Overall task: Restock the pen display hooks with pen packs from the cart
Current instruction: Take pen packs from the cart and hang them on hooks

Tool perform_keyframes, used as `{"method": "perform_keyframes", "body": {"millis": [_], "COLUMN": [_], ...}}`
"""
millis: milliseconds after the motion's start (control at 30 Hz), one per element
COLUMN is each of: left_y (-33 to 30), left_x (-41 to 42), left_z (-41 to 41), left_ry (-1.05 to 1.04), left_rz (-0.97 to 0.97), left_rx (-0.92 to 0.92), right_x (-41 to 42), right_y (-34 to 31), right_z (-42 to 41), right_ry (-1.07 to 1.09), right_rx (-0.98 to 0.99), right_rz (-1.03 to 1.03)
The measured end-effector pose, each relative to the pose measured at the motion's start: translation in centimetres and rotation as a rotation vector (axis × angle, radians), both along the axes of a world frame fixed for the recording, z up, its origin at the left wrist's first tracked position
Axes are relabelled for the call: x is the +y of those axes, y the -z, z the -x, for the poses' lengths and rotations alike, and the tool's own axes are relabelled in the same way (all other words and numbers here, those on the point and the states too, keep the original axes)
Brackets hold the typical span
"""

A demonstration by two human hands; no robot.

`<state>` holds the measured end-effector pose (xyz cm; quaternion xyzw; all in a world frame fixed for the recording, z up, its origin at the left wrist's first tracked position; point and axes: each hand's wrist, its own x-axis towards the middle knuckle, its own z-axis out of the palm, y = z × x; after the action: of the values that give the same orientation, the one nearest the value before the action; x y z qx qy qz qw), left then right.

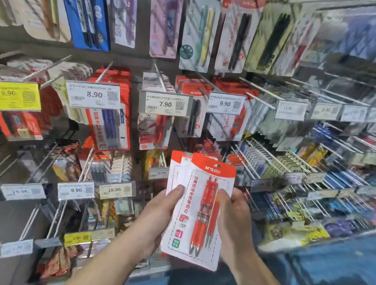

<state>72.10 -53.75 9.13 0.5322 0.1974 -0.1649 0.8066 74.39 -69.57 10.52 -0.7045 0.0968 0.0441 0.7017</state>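
Head view, pen aisle. Left hand (159,216) and right hand (235,222), at lower centre of the frame, together hold a small stack of pen packs (198,209) upright before the display. Each hand has its fingers curled round one side edge of the stack, with the thumb pressed on the front card; both hands are closed on the packs, neither free. The front pack shows red pens under a clear blister and a red header; the edges of at least two more packs fan out behind it at upper left.

Beyond the hands, the display fills the frame: rows of hooks (159,78) carrying hung packs, each fronted by a price tag. Directly above the stack, at centre, hang red-headed packs behind the 9.90 tag (225,103), with the 7.90 tag (165,104) and 8.90 tag (92,95) to its left. The right side of the frame is motion-blurred, and its items cannot be read. The cart is not identifiable here.

Step in hand, as judged: packs have been picked up and are being squared or sorted before hanging. The next move probably calls for finding the hook with matching stock, freeing one hand to steady that hook's tag, aligning the header hole with the hook tip, and sliding a pack on. The hole is small, and the tag may block the tip.
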Motion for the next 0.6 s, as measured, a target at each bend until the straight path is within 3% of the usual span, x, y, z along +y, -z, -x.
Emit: {"method": "perform_keyframes", "body": {"millis": [133,400,600], "left_y": [0.2,-0.5,-1.2], "left_x": [-1.4,-4.6,-7.8], "left_z": [-0.2,-3.3,-6.5], "left_ry": [0.049,0.014,-0.016], "left_rz": [-0.065,-0.019,-0.117], "left_rx": [-0.057,-0.052,-0.115], "right_x": [-1.9,-5.7,-8.7], "right_y": [0.5,-0.2,-0.8], "right_z": [0.3,-2.9,-7.2], "right_ry": [0.024,0.063,0.021], "right_rx": [0.035,0.067,0.112], "right_rz": [-0.042,-0.191,-0.266]}}
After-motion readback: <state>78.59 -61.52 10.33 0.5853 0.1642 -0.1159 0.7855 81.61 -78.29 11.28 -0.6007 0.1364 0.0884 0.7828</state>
